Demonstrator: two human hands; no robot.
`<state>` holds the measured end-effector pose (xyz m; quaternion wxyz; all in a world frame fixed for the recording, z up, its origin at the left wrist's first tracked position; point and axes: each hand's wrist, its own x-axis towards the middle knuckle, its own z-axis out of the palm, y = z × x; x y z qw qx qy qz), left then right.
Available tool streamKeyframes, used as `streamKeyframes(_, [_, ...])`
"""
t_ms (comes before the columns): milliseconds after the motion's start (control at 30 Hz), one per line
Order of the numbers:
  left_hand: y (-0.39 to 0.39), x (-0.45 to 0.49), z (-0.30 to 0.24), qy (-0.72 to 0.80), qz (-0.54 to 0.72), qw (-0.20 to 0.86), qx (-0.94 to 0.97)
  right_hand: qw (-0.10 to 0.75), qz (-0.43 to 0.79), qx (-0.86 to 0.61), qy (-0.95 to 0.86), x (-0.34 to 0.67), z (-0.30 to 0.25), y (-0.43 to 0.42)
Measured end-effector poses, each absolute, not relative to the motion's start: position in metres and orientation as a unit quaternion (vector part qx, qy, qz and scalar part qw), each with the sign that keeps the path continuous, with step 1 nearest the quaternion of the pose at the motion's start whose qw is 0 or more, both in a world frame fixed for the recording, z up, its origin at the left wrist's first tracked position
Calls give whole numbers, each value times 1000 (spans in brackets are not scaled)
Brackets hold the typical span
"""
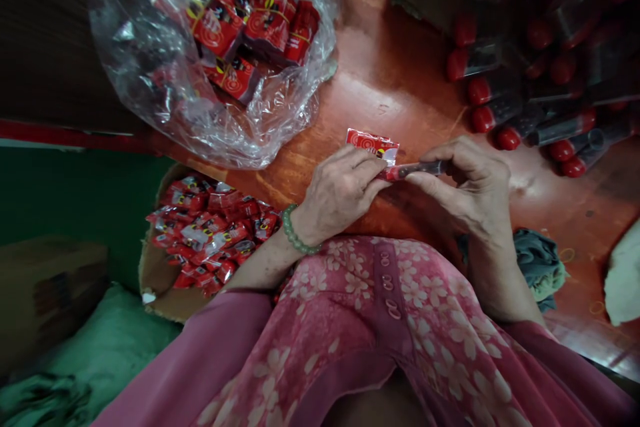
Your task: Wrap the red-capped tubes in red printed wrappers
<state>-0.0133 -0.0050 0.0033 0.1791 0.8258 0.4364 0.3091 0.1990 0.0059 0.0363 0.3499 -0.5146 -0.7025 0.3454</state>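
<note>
A slim clear tube (pixel 419 169) with dark contents lies level between my two hands, above the table. The fingers of my left hand (pixel 345 190), with a green bead bracelet at the wrist, are pinched at the tube's red end. My right hand (pixel 470 180) grips the other end between thumb and fingers. Just beyond my left hand lies a flat red printed packet (pixel 373 141), partly covered by the fingers. Whether the red at the tube's left end is a cap or part of a packet, I cannot tell.
On the reddish table (pixel 370 93), a clear plastic bag (pixel 165 107) holds banded bundles of red packets. Many red-capped clear tubes (pixel 500 107) lie at right. Below left, a cardboard box (pixel 155 273) holds filled red packets. A dark cloth (pixel 535 260) lies by my right forearm.
</note>
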Motion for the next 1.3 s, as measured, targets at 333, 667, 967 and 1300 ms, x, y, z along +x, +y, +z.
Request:
streamKeyframes(333, [4,-14,0,433,260,472,723,367,617,-548,-430,189,16,-6])
streamKeyframes(667, [9,-21,-10,451,395,652,464,450,679,-512,-272,179,-6,6])
streamKeyframes(967, [-7,11,-28,487,486,663,295,435,726,-461,-267,170,-12,1])
streamKeyframes(1300, [2,17,-11,515,485,651,276,426,658,-459,-418,173,-11,-3])
